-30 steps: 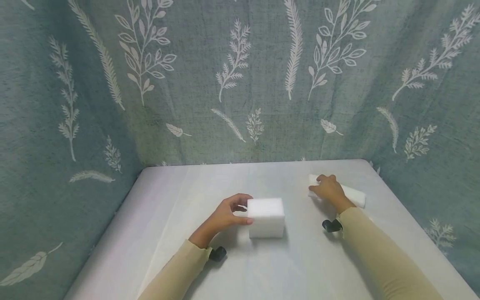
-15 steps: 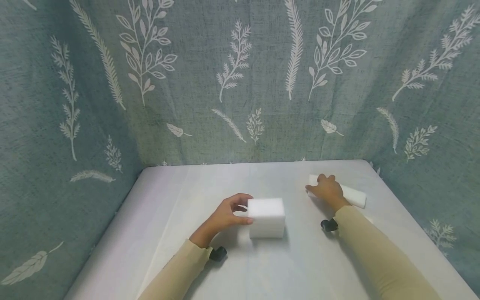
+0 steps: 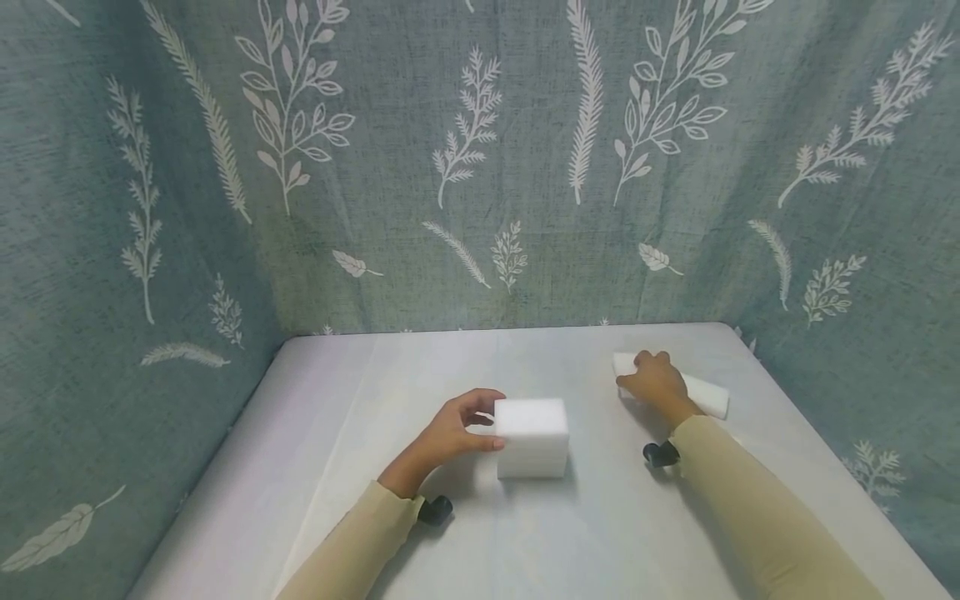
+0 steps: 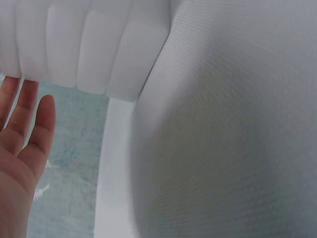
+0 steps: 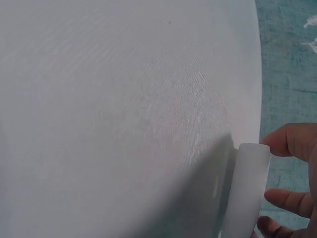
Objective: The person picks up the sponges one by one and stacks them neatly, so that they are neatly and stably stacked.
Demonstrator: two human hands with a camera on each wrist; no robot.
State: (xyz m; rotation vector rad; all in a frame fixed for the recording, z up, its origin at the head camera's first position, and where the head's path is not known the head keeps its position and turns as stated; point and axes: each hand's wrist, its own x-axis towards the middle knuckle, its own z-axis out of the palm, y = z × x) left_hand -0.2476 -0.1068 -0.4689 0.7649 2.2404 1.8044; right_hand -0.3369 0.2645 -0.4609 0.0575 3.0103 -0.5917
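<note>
A neat stack of white slabs [image 3: 531, 437] with rounded edges stands mid-table. My left hand [image 3: 452, 427] holds its left side, thumb at the near face and forefinger at the back corner. The separate layers of the stack show in the left wrist view, where fingertips [image 4: 30, 84] meet their lower edge. Farther back on the right, one long white slab [image 3: 705, 393] lies slantwise on the table. Over its left part, my right hand [image 3: 654, 382] grips it, with the fingers bent. Thumb and fingertips are along the edge of that slab [image 5: 247, 193] in the right wrist view.
Both things rest on a table with a white cover [image 3: 390, 367]. A grey-green curtain with a white leaf print [image 3: 390, 250] hangs close behind and at both sides. A small black wrist camera [image 3: 435, 510] sits under each sleeve cuff.
My right thumb reached slightly out past the slab's left end, then came back against it. My left hand and the stack have stayed put. The head view has shifted a little.
</note>
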